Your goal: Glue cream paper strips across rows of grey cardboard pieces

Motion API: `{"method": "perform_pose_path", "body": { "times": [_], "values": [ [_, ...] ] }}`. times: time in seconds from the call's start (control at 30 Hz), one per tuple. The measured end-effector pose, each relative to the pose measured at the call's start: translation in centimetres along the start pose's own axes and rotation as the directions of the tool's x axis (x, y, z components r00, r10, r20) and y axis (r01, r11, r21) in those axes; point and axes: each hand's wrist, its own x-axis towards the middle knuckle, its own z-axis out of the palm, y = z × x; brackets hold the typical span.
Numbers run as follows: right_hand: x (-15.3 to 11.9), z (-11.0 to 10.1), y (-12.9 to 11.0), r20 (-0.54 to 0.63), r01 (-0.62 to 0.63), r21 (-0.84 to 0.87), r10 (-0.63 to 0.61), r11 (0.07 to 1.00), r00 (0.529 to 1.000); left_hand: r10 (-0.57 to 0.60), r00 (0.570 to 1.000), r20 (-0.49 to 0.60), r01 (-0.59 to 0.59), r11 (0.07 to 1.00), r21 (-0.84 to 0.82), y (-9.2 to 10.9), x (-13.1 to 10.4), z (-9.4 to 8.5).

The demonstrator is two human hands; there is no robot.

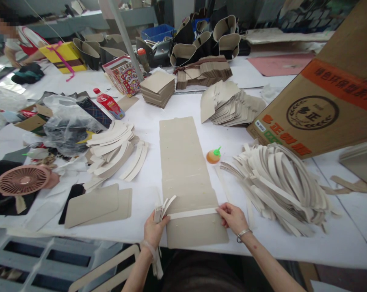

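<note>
A long beige sheet (186,162) lies lengthwise in front of me, its near end at the table's front edge. Across its near part runs a narrow white strip (192,213). My left hand (155,229) is closed around a bundle of pale strips (159,211), its thumb at the left end of the white strip. With finger and thumb my right hand (232,217) pinches that strip's right end at the sheet's right edge. A small bottle (213,156) with orange liquid and a green nozzle stands right of the sheet.
Right lies a big heap of pale strips (277,186), below a cardboard box (317,101). Curved strips (110,150), grey-beige panels (93,205) and a pink fan (23,180) are left. Stacked boards (158,89) lie beyond. A person (25,42) works far left.
</note>
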Motion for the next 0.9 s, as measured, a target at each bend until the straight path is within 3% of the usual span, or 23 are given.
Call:
{"method": "perform_pose_path", "body": {
  "times": [0.6, 0.9],
  "values": [
    [-1.0, 0.2, 0.1, -0.100, 0.177, 0.016, -0.174, 0.984, 0.980, -0.010, 0.997, 0.078, 0.008, 1.000, 0.028, -0.3, 0.0, -0.1],
    [-1.6, 0.0, -0.4, -0.077, 0.197, -0.004, -0.197, 0.980, 0.978, -0.042, 0.994, 0.096, 0.038, 0.998, 0.049, -0.2, 0.4, -0.2]
  ]
}}
